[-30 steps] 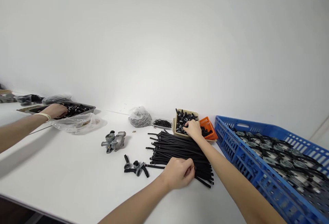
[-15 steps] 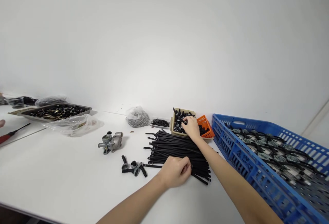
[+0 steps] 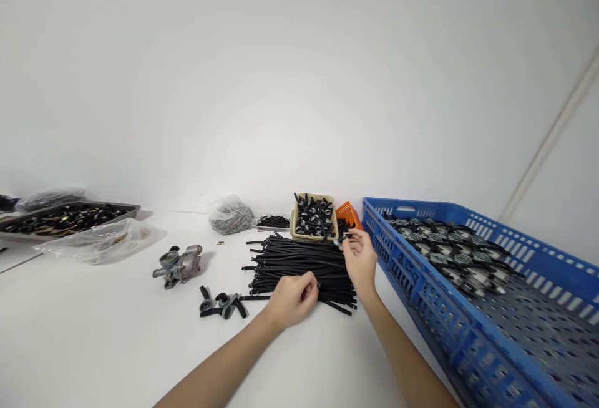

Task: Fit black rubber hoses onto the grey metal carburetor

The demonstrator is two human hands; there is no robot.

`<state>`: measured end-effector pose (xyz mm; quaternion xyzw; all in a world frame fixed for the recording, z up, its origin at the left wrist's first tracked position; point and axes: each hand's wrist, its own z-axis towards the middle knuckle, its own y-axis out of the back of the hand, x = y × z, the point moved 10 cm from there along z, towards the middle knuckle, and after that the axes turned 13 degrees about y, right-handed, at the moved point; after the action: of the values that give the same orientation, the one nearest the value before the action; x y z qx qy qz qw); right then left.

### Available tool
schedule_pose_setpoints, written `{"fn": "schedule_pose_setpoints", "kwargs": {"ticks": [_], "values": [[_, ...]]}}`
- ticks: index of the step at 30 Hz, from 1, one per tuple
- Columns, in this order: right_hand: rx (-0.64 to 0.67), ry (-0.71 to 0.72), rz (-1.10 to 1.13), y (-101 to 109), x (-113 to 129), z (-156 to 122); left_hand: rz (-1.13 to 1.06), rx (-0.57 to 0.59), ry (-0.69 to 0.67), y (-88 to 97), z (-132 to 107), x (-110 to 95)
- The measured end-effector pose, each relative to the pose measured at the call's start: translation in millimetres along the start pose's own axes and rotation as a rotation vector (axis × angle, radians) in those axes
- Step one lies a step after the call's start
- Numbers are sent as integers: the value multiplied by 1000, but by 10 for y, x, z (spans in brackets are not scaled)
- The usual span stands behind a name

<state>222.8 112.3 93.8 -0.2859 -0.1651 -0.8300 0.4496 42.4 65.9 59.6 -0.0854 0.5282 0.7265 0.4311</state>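
Note:
My left hand rests closed on the near edge of a pile of black rubber hoses, its fingers pinching the end of one hose. My right hand hovers over the pile's right end, just in front of a beige box of black clips, and pinches a small black clip between its fingertips. An orange basket stands right of the beige box.
A blue crate of black-and-grey assemblies fills the right. On the white table lie a grey metal valve body, a few hose pieces with clips, a bag of small parts, a small tray of black rings and a metal tray with plastic bags.
My right hand left the beige box and came back toward me with a clip. The view swung right. The other person's arm at the left is no longer seen.

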Motion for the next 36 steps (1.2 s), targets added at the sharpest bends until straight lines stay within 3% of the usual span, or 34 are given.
{"fn": "schedule_pose_setpoints", "kwargs": {"ticks": [3,7,12,15,20,22,25,28,36], "values": [[32,100,-77,5,123,-87,11,-32,-30,52,12,-28],[149,314,-125,-142,364,-203,69,-115,-134,192,-48,-191],[270,469,-124,-291,469,-323,155,-298,-137,646,-386,-233],[276,494,-135,-290,491,-328,295,-376,30,1100,-657,100],[300,486,-153,-297,547,-320,559,-461,666,2157,-1153,1356],[307,483,-150,-301,566,-320,603,-451,765,2453,-1279,1764],[315,480,-147,-306,579,-323,694,-279,779,2556,-1291,2210],[328,474,-145,-313,570,-327,743,-154,761,2528,-1253,2405],[348,443,-140,-340,507,-328,711,-15,719,2589,-1175,2370]]}}
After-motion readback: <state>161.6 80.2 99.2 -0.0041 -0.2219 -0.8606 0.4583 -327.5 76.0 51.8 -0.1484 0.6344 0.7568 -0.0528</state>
